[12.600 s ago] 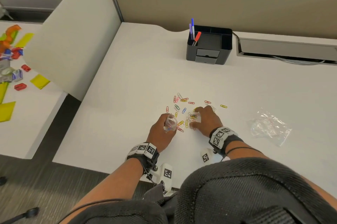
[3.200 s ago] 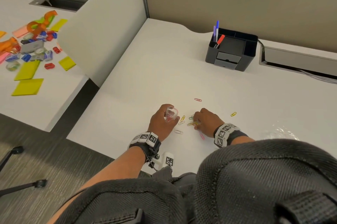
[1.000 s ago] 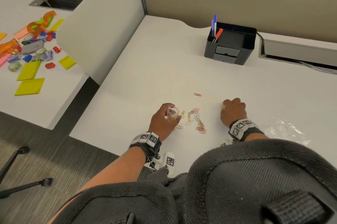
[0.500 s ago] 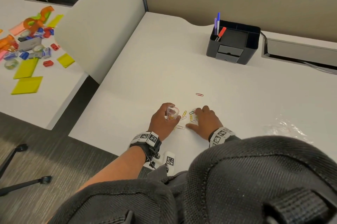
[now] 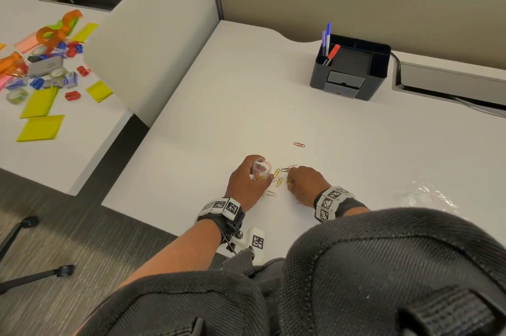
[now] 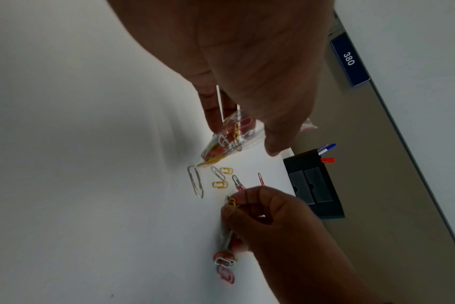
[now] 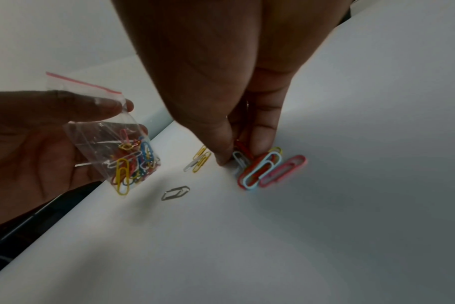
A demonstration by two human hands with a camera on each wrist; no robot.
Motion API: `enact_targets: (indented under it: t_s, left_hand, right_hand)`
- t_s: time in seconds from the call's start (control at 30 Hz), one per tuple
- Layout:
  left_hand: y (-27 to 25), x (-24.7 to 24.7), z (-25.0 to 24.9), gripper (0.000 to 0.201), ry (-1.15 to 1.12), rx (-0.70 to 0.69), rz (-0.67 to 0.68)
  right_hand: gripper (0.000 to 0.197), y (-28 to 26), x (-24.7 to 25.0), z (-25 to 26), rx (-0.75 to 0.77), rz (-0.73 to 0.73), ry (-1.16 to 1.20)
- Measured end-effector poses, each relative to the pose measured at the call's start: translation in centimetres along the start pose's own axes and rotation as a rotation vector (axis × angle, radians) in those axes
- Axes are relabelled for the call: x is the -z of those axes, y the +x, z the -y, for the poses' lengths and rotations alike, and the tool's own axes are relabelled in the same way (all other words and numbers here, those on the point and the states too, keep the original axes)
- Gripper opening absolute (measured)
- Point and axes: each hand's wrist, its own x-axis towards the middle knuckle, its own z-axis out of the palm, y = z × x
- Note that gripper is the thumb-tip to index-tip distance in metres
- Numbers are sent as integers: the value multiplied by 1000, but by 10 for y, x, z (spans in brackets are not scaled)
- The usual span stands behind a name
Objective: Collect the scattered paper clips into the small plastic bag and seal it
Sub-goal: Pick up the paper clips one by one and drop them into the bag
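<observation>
My left hand [image 5: 247,182] grips a small clear plastic bag [image 5: 260,169] [image 7: 112,144] with a red zip strip; several coloured paper clips lie in it and its mouth is open. My right hand [image 5: 302,181] rests on the desk just right of it, thumb and fingers pinching paper clips [image 7: 247,158] [image 6: 231,202]. A red, pale blue and pink bunch [image 7: 270,170] lies under its palm. Loose yellow and silver clips [image 5: 278,179] [image 6: 218,179] lie between the hands. One red clip [image 5: 299,144] lies alone farther back.
A black desk organiser [image 5: 351,70] with pens stands at the back. A second crumpled clear bag [image 5: 427,194] lies to the right. The desk's front edge runs just behind my wrists. A divider panel [image 5: 153,43] stands on the left, with a cluttered neighbouring desk beyond it.
Since a second ago my right hand came back from the right to the clips beside the bag and closed its fingers on some. The left hand kept the bag still.
</observation>
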Motion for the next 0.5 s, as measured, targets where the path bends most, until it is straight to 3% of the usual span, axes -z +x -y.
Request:
enact_targets:
  t_s: [0.13, 0.5]
  left_hand:
    - [-2, -7, -4, 41, -12, -7, 17]
    - [-4, -12, -6, 43, 5, -23, 22]
  right_hand:
    - [20, -1, 6, 2, 49, 22, -72]
    - [23, -1, 16, -9, -63, -46, -96]
